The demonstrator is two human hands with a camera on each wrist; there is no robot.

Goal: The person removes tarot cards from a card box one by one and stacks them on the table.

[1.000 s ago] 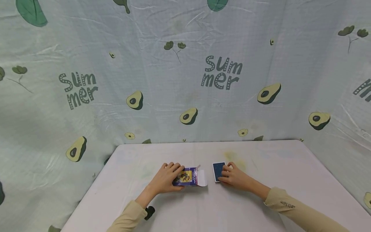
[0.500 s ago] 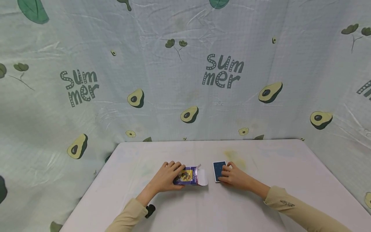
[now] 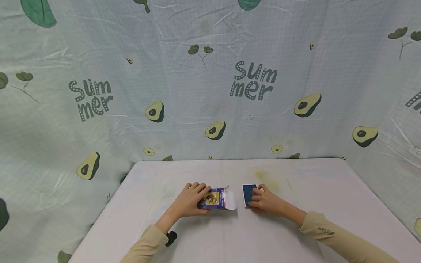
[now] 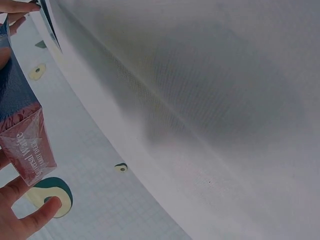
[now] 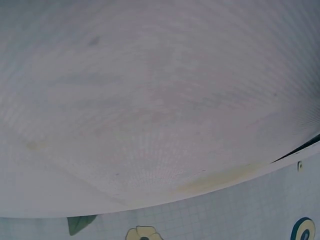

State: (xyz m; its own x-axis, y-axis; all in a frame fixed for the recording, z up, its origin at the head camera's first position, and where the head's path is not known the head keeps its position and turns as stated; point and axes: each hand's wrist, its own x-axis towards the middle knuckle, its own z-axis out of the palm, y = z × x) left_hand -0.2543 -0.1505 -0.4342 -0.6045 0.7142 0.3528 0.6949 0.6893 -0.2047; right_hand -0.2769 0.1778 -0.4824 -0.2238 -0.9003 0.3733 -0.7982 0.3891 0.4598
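Note:
My left hand point(image 3: 194, 201) grips a small purple tarot card box point(image 3: 213, 199) with a yellow picture on its face. The box's white end flap point(image 3: 231, 200) stands open towards the right. In the left wrist view the tarot card box point(image 4: 20, 95) shows a dark blue side and a reddish end with white lettering, fingers around it. Just right of the flap, my right hand point(image 3: 265, 200) holds a deck of cards point(image 3: 248, 194) by its right side. The top card has a dark blue back and a white border; the fingers hide its right part.
Both hands are over a white-covered table point(image 3: 210, 241) with a yellowish stain point(image 3: 267, 179) beyond the right hand. A pale curtain point(image 3: 184, 91) printed with avocados and lettering surrounds it at the back and sides. A black object point(image 3: 171, 238) sits at the left wrist.
Both hands keep their holds in almost the same places. The deck has shifted very slightly towards the near side. The head view tipped a little early on.

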